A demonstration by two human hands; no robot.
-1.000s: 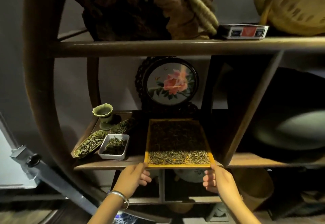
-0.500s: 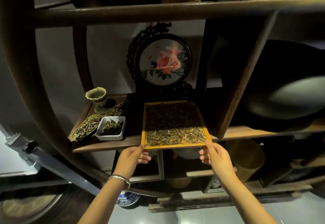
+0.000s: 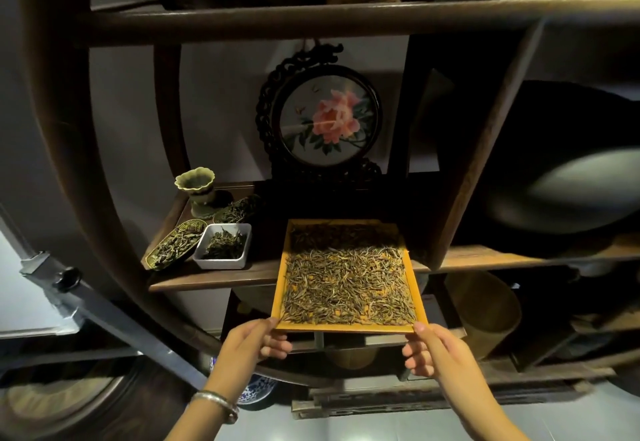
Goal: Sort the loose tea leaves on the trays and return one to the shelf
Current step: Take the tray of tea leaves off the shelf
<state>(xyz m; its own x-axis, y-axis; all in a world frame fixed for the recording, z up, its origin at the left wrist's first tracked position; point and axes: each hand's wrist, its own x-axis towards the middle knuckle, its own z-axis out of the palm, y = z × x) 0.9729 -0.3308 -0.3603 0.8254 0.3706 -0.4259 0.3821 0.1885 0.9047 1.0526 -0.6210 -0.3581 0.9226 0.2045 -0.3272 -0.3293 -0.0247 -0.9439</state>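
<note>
The round dark wooden shelf unit [image 3: 242, 21] fills the view. On its middle shelf board [image 3: 214, 276] stands a round framed flower panel [image 3: 327, 118] at the back. The yellow tray [image 3: 349, 328], covered with loose tea leaves [image 3: 349, 284], has its far end over this board and its near end projecting past the front edge. The left hand [image 3: 251, 343] grips the tray's near left corner, thumb on the rim, fingers curled beneath. The right hand [image 3: 436, 354] grips the near right corner likewise. Left of the tray sit a white rectangular dish [image 3: 223, 260], an oval dish [image 3: 173, 250] and a green cup [image 3: 195, 184].
</note>
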